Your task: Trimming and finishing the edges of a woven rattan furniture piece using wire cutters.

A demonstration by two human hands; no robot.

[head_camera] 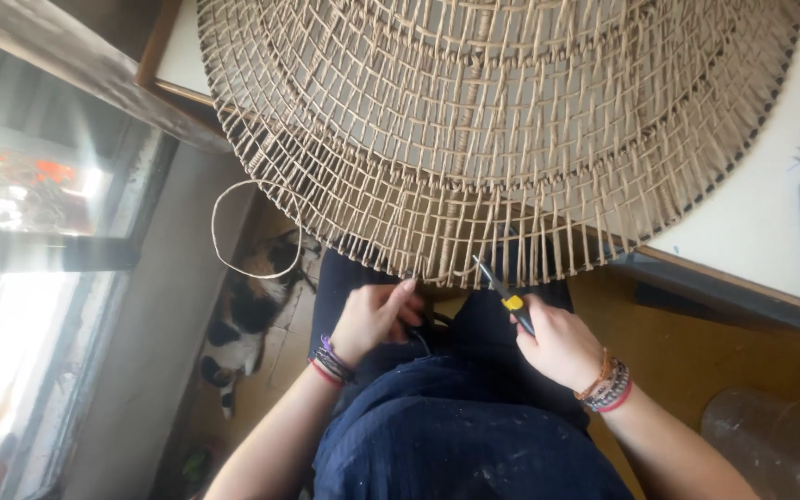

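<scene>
Over lap: right hand (562, 344) grips black-yellow hand tool (504, 296), tip at edge of round woven mat (502, 120). Left hand (374, 318) pinches a strand at mat's rim. Step, judged: finishing rim ends; next calls for steady tip placement. Loose cord (233, 231) loops left. Mat overhangs bench (752, 222), top cut off. Tool tip hard to make out; cat (247, 319) on floor.

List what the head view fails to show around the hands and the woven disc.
- Woven disc: top cut off by the frame edge.
- Tool in the right hand: handle hidden in the fist, tip too small to identify.
- Left hand: fingertips curled under, contact unclear.
- Window: glare-blurred.
</scene>
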